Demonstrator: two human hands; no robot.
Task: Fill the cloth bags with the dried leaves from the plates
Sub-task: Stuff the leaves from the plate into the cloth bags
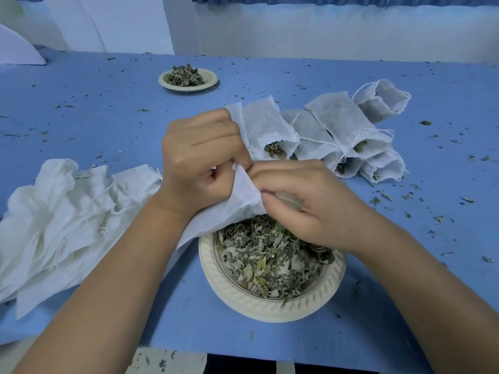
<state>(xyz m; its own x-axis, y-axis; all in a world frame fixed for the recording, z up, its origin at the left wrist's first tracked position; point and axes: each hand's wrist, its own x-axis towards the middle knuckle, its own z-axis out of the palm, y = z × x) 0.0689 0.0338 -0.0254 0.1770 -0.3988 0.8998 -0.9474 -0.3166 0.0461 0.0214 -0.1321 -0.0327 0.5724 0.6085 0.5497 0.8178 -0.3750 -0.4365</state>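
That cloth bag (pixel 237 201) looks feather-light and floppy, so I'd say it is best held by the hem of its mouth. Both hands have it there: the left hand (pixel 199 157) pinches one edge with fingers curled, and the right hand (pixel 305 203) pinches the other, palm down. The bag hangs over the plate (pixel 270 306) at eleven o'clock, above the crumbly dried leaves (pixel 270 260). Filled bags (pixel 324 130) lie at one o'clock.

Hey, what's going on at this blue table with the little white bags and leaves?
A person is filling cloth bags. Both the left hand and the right hand pinch the top edge of one white bag above the near plate of dried leaves. Filled bags lie behind on the right, a pile of empty bags on the left, and a second plate of leaves farther back.
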